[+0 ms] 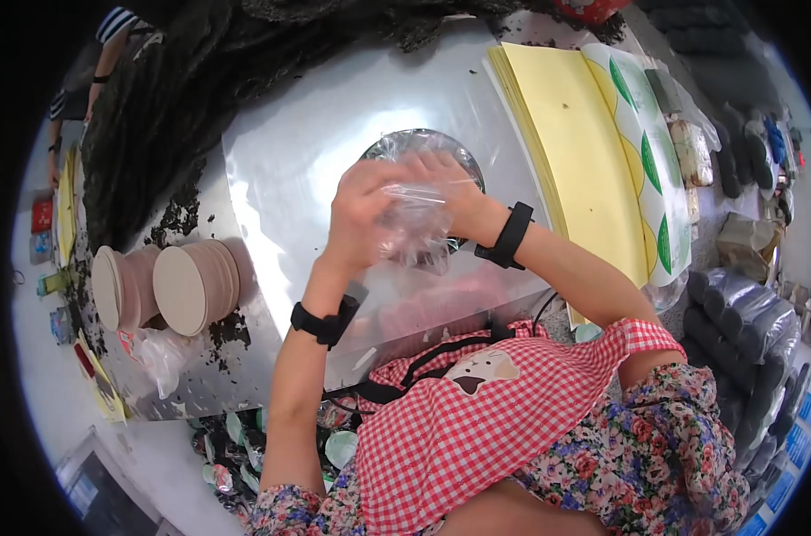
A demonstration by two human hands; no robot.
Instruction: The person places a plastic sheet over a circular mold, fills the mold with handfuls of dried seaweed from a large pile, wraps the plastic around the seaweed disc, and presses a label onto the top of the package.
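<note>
A clear plastic bag [415, 214] is bunched up between my two hands over a round dark packet [469, 164], probably dried seaweed. My left hand [360, 208] has its fingers curled around the loose plastic on the near left side. Across the packet's top lies my right hand [456, 191], its fingers bent over the film; motion blur hides the fingertips. Most of the packet is covered by the hands and the crumpled film. Beneath it is a shiny metal sheet [291, 161] on the worktable.
A heap of dark dried seaweed [157, 134] fills the far left. Two stacks of round beige discs [184, 288] lie on their sides near a crumpled plastic bag [168, 358]. Yellow label sheets [573, 134] lie right; bagged dark rolls [740, 321] lie beyond. Another person's arm [107, 67] shows far left.
</note>
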